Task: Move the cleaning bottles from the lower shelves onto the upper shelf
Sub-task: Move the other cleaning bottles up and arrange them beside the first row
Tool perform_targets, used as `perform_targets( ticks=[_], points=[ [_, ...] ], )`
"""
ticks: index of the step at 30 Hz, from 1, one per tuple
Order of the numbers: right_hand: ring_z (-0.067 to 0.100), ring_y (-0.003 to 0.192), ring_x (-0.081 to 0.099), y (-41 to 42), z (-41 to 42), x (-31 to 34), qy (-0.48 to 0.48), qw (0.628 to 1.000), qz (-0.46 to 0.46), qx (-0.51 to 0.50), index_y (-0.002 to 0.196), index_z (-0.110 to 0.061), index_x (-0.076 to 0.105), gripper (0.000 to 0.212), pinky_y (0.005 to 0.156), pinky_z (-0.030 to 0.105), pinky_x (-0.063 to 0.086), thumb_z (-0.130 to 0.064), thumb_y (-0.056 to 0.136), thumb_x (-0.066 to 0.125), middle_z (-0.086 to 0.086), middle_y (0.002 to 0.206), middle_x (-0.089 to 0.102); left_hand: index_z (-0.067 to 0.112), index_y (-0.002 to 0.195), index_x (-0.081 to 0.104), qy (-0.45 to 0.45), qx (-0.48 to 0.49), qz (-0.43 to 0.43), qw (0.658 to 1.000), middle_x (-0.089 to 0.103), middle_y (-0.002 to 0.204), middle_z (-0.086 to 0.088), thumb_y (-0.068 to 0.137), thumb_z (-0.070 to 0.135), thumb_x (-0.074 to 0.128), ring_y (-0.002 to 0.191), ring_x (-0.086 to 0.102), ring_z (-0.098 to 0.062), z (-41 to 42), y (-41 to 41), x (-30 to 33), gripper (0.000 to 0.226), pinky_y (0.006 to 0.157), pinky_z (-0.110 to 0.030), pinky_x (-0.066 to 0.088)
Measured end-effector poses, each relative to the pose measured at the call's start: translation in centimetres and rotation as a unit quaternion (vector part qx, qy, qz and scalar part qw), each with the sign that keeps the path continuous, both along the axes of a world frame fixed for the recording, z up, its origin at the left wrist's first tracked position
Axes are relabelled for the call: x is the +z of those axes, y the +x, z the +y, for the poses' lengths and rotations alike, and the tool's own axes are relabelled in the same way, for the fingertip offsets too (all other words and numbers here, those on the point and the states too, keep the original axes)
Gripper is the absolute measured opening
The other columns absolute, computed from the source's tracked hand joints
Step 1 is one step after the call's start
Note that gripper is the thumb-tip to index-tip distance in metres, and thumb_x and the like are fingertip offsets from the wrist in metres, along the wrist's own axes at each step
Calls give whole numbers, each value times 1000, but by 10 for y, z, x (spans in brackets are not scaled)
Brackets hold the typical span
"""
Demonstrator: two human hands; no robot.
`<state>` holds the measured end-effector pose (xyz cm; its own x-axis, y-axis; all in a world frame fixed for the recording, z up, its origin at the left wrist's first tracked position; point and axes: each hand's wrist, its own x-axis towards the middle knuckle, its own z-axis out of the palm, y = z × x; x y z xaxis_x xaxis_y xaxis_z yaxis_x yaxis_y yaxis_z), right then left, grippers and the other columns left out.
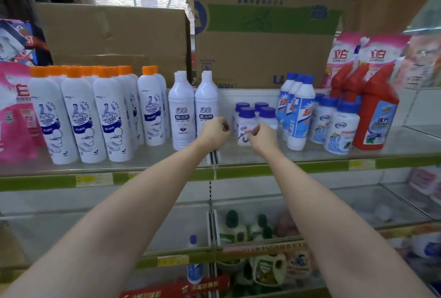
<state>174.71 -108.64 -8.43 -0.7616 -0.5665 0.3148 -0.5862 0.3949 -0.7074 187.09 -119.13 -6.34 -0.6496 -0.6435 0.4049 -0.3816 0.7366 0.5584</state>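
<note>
Two tall white bottles with white caps stand side by side at the middle of the upper shelf. My left hand hovers in front of the right one, fingers curled, holding nothing that I can see. My right hand is beside it, fingers curled, just in front of small purple-capped bottles. On the lower shelves, a white bottle with a blue cap and green-capped bottles stand below my arms.
Orange-capped white bottles fill the upper shelf's left. Blue-capped bottles and red bottles stand at the right. Cardboard boxes sit behind. Pink pouches lie at the far left.
</note>
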Motion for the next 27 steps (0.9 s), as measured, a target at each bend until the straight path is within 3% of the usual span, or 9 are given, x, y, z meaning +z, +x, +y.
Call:
perform_targets(
  ticks=[3,8,12,15,18,21,27],
  points=[
    [23,103,61,-16,13,-5,-3,1000,-3,3,112,-11,59,17,81,33,51,-14,95,65,9,114,65,0,96,68,-5,0,-17,1000,70,93,-14,92,13,60,88,63,-29,12,-18,-8,16,79,-36,53],
    [26,103,59,-43,22,-15,12,1000,18,-1,111,-12,60,20,85,36,51,-13,92,65,10,115,64,6,95,66,-39,0,-77,996,71,95,-12,89,15,56,88,64,-33,27,-49,-24,15,77,-37,54],
    [31,120,52,-63,24,-19,29,999,27,3,126,-10,55,36,95,37,46,-13,92,65,15,136,49,12,109,62,-59,27,-129,989,66,110,-11,88,19,62,101,59,-33,33,-67,-29,22,88,-42,53],
    [34,135,42,-74,24,-19,36,999,10,4,144,-7,37,59,103,41,44,-12,94,66,18,152,33,9,118,48,-8,91,-49,995,60,114,-15,88,16,67,104,58,-36,29,-77,-26,36,86,-40,50],
    [35,133,45,-82,19,-17,35,999,12,23,147,-6,28,66,101,42,46,-13,94,66,20,149,36,7,125,37,49,131,24,990,57,121,-18,87,10,73,108,59,-37,28,-85,-20,52,83,-41,48],
    [35,130,49,-88,12,-14,33,999,18,29,147,-5,28,66,98,41,48,-19,95,67,20,146,41,8,131,36,61,134,42,988,54,128,-18,87,8,73,111,59,-36,26,-93,-19,59,92,-45,53],
    [31,132,46,-92,3,-14,32,999,6,32,149,-11,24,74,100,39,47,-27,94,70,16,147,40,10,123,39,38,137,18,990,59,119,-17,84,13,77,101,62,-36,23,-107,-21,54,86,-47,55]
  ],
)
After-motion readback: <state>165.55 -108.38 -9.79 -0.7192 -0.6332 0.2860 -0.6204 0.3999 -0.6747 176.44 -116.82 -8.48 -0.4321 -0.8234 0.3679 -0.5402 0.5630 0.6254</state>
